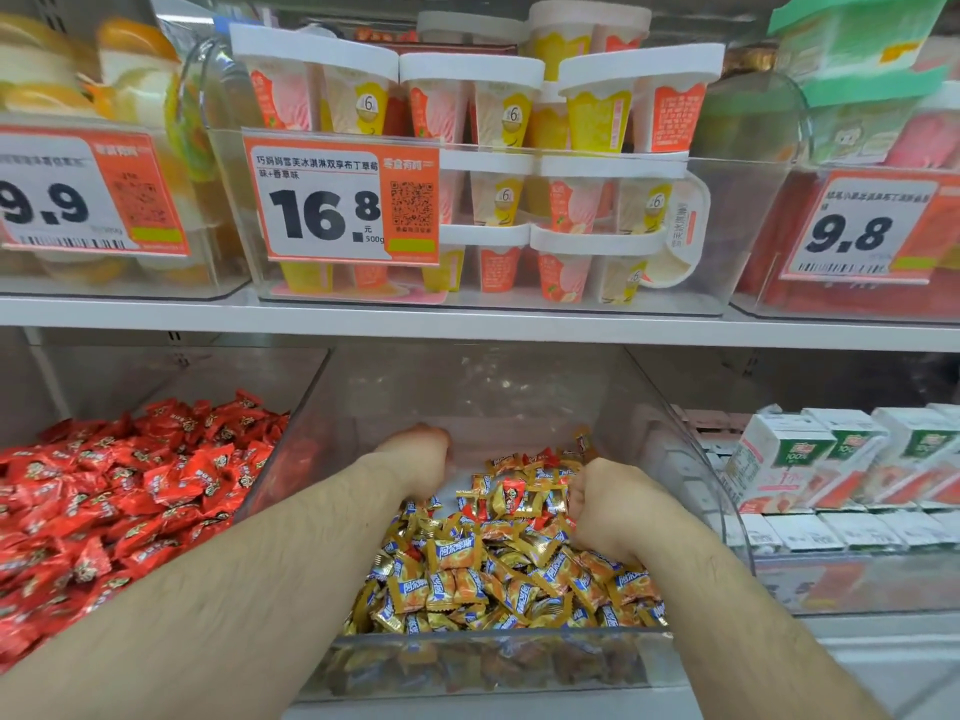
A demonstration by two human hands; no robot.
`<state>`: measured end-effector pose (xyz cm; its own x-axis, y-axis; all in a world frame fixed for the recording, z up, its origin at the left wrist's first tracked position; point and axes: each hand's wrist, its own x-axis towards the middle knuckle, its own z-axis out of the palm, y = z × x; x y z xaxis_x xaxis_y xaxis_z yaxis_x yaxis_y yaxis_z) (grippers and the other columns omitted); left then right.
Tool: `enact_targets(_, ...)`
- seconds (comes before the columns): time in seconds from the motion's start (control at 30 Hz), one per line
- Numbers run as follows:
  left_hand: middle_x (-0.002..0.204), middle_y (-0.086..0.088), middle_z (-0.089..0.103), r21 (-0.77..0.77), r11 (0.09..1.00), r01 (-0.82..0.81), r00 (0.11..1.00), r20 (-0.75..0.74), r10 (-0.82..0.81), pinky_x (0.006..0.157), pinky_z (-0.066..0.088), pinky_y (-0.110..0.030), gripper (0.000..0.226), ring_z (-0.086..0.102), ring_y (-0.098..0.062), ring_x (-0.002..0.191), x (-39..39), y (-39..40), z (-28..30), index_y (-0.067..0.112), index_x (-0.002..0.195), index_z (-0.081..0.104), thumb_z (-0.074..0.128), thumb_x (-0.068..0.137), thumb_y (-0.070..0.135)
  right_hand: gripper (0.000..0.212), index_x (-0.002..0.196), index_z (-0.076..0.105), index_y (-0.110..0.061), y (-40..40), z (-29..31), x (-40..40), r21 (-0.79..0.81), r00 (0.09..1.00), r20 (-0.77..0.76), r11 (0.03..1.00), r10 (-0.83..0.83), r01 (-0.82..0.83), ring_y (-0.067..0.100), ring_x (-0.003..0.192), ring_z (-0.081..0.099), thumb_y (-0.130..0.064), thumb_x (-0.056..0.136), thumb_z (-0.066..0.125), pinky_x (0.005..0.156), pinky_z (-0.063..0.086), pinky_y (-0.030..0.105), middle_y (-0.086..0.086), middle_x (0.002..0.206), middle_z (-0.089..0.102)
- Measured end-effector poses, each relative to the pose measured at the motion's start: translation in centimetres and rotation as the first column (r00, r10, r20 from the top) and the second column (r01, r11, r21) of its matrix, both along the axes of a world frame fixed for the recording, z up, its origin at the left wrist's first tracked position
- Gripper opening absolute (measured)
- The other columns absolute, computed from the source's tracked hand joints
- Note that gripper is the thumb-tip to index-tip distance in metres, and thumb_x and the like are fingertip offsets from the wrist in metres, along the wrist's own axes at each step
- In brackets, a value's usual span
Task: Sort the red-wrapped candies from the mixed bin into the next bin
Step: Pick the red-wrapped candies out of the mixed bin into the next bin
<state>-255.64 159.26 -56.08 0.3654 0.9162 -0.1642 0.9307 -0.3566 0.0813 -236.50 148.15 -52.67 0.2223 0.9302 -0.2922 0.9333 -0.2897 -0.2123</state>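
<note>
Low in the frame's middle, both hands reach into the mixed bin (pixel 691 459): the left hand (pixel 421 459) curled knuckles-up at the back, the right hand (pixel 608 504) fisted among gold candies (pixel 467 563) (what either holds is hidden). Red-wrapped candies (pixel 543 456) peek out behind, lying every way. Lower left, the next bin (pixel 291 402) holds red ones. Above, a price tag (pixel 340 200) reads "16.8".

Upper shelf held clear tub of twin ice-cream cups (pixel 470 106) at 12 o'clock, 16.8 price tag (pixel 340 200) on its front; white juice cartons (pixel 810 454) at 3 o'clock
</note>
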Motion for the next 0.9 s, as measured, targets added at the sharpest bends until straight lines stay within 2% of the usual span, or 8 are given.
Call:
enact_targets(0.13, 0.104, -0.013, 0.058, -0.078, 0.996, 0.034, 0.97, 0.242, -0.015, 0.074, 0.042, -0.032, 0.032, 0.056, -0.024, 0.088, 2.2, -1.9, 1.5, 0.005, 0.113, 0.053, 0.033, 0.106, 0.029, 0.011, 0.085, 0.067, -0.014, -1.2, 1.5, 0.5, 0.182, 0.995, -0.1, 0.983, -0.018, 0.036, 0.02, 0.078, 0.067, -0.005, 0.081, 0.062, 0.073, 0.06, 0.034, 0.003, 0.085, 0.07)
enact_targets(0.3, 0.076, 0.002, 0.049, -0.089, 0.991, 0.104, 0.961, 0.267, -0.076, 0.056, 0.032, -0.029, 0.035, 0.043, -0.012, 0.065, 4.6, -3.2, 2.3, 0.019, 0.085, 0.043, 0.054, 0.094, 0.051, 0.013, 0.071, 0.064, -0.02, -2.4, 2.7, 0.6, 0.389, 0.902, -0.429, 0.893, -0.043, 0.228, 0.017, 0.064, 0.061, -0.007, 0.077, 0.064, 0.054, 0.045, 0.025, -0.003, 0.07, 0.065)
enact_targets(0.47, 0.105, -0.002, 0.069, -0.124, 0.977, 0.172, 0.961, 0.237, -0.14, 0.049, 0.035, -0.024, 0.046, 0.05, -0.012, 0.066, 4.7, -2.7, 1.8, 0.02, 0.068, 0.028, 0.072, 0.083, 0.021, 0.029, 0.102, 0.066, -0.028, -2.3, 3.1, 0.3, 0.386, 0.686, -0.728, 0.824, -0.005, 0.416, 0.004, 0.049, 0.048, -0.006, 0.088, 0.053, 0.046, 0.036, 0.021, -0.003, 0.088, 0.065)
enact_targets(0.53, 0.104, 0.003, 0.068, -0.113, 0.979, 0.172, 0.957, 0.253, -0.139, 0.052, 0.04, -0.021, 0.046, 0.06, -0.013, 0.081, 4.5, -2.9, 1.9, 0.019, 0.066, 0.028, 0.07, 0.081, 0.008, 0.037, 0.105, 0.067, -0.027, -2.4, 3.4, 0.1, 0.359, 0.614, -0.789, 0.816, 0.006, 0.453, 0.002, 0.037, 0.041, -0.002, 0.09, 0.044, 0.038, 0.03, 0.017, -0.001, 0.08, 0.061)
enact_targets(0.6, 0.102, 0.004, 0.067, -0.09, 0.983, 0.16, 0.953, 0.275, -0.13, 0.056, 0.043, -0.023, 0.045, 0.063, -0.016, 0.091, 4.2, -3.2, 2.0, 0.019, 0.064, 0.029, 0.068, 0.078, 0.003, 0.037, 0.101, 0.071, -0.023, -2.6, 3.6, -0.1, 0.323, 0.563, -0.827, 0.811, -0.009, 0.488, 0.004, 0.047, 0.04, -0.001, 0.092, 0.041, 0.043, 0.031, 0.019, -0.002, 0.076, 0.056)
enact_targets(0.7, 0.088, 0.004, 0.062, -0.035, 0.995, 0.095, 0.932, 0.353, -0.077, 0.05, 0.036, -0.023, 0.044, 0.056, -0.014, 0.069, 3.4, -3.6, 2.7, 0.019, 0.064, 0.03, 0.069, 0.077, 0.003, 0.035, 0.096, 0.072, -0.02, -2.9, 3.9, -0.6, 0.243, 0.462, -0.886, 0.815, -0.034, 0.526, 0.013, 0.051, 0.04, -0.003, 0.092, 0.041, 0.046, 0.031, 0.024, 0.004, 0.078, 0.058)
enact_targets(0.77, 0.09, -0.001, 0.063, -0.034, 0.999, 0.022, 0.865, 0.502, -0.002, 0.048, 0.041, -0.024, 0.046, 0.057, -0.018, 0.07, 2.8, -4.1, 3.5, 0.018, 0.065, 0.03, 0.07, 0.079, 0.002, 0.026, 0.095, 0.071, -0.015, -3.2, 4.1, -0.9, 0.161, 0.361, -0.931, 0.831, -0.051, 0.533, 0.016, 0.048, 0.038, -0.006, 0.093, 0.047, 0.045, 0.03, 0.026, 0.007, 0.075, 0.06)
enact_targets(0.9, 0.097, -0.005, 0.069, -0.145, 0.987, -0.076, 0.571, 0.805, 0.162, 0.056, 0.049, -0.025, 0.046, 0.06, -0.014, 0.072, 1.1, -6.9, 5.4, 0.017, 0.065, 0.031, 0.067, 0.082, -0.007, 0.012, 0.091, 0.069, -0.007, -3.3, 4.1, -1.6, 0.038, 0.204, -0.976, 0.855, -0.079, 0.518, 0.015, 0.044, 0.038, -0.013, 0.091, 0.059, 0.041, 0.03, 0.025, 0.006, 0.063, 0.057)
